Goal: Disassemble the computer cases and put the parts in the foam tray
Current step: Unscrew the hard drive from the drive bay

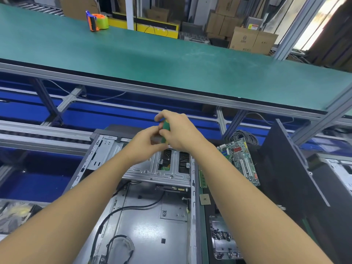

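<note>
1. The right hand [177, 130] is raised over the far end of the case, its grip wrapped round a green-handled tool [166, 126].
2. The left hand [146, 143] meets it from below. Its grip is narrow, with the fingers pinching the lower end of the same tool, though that part is blurred.
3. The computer case [144, 221] lies open on its side right below both forearms, with its bare metal floor showing.
4. A metal drive cage [152, 168] sits across the far part of the case, under the hands.
5. A black cable [118, 212] curves over the case floor.
6. Just right of the case lie a memory stick [202, 179] and a small square chip [204, 199].
7. A motherboard [240, 161] lies beyond them, tilted.
8. A clear tray of screws [222, 239] sits nearer, partly under the right forearm.
9. A black side panel [285, 168] stands upright to the right.
10. On the green counter [171, 60] above, a tape dispenser [97, 20] stands at the far edge.
</note>
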`<state>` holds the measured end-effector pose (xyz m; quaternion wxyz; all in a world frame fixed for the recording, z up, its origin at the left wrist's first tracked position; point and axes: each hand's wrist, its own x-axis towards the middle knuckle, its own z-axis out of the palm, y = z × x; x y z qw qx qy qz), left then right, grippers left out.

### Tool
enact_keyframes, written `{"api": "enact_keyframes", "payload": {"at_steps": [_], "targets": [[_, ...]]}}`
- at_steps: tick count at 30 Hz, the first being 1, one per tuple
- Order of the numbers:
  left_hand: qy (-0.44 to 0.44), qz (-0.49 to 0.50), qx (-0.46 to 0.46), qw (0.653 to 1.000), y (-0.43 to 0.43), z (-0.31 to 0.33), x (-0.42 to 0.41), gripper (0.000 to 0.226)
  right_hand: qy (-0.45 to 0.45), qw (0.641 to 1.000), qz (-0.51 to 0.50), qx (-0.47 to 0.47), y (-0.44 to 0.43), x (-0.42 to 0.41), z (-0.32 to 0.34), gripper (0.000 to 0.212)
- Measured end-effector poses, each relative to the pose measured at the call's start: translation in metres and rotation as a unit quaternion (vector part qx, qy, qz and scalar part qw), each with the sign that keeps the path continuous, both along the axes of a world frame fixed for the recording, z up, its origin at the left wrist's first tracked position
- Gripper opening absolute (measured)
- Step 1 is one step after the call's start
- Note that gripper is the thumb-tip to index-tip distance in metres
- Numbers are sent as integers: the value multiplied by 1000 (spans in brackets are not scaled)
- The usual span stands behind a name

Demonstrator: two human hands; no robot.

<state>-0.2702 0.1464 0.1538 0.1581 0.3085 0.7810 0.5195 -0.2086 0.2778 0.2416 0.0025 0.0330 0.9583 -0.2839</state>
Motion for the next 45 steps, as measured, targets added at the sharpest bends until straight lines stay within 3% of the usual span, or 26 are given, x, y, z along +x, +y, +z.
{"api": "enact_keyframes", "payload": {"at_steps": [4, 6, 11, 13, 17, 20, 25, 28, 31, 34, 38, 43, 45], "targets": [[15, 17, -46, 999, -4, -3, -5, 16, -35, 997, 60, 20, 3, -1, 7, 31], [38, 42, -54, 997, -3, -2, -4, 20, -48, 997, 62, 23, 0, -2, 9, 34], [80, 118, -71, 987, 10, -2, 7, 37, 5, 989, -97, 115, -11, 0, 6, 62], [99, 128, -85, 983, 13, -2, 9, 42, 16, 985, -114, 131, -15, -2, 6, 46], [54, 40, -46, 997, 0, 0, 3, 27, 27, 988, -69, 134, -14, -3, 7, 25], [5, -4, 5, 1000, -11, 0, 2, 42, 1, 991, -25, 132, -6, -2, 15, 36], [60, 41, -53, 996, -6, -1, 2, 27, -47, 996, 23, 66, -2, 2, 25, 49], [84, 68, -86, 991, 1, 1, 5, 11, -49, 996, -14, 67, -7, 1, 21, 43], [104, 88, -117, 984, 9, 3, 9, 21, -27, 984, -104, 139, -14, -1, 12, 54], [118, 109, -88, 983, 10, 2, 14, 21, 1, 979, -155, 130, -16, -3, 7, 41], [116, 121, -28, 985, 7, 0, 15, 29, 31, 993, -88, 79, -17, -2, 6, 29], [40, -5, -47, 998, -9, 7, 3, 31, -36, 999, 17, 37, -9, 3, 18, 51], [37, -4, -43, 998, -11, 5, 2, 31, -45, 998, 40, 6, -9, 4, 17, 49]]}}
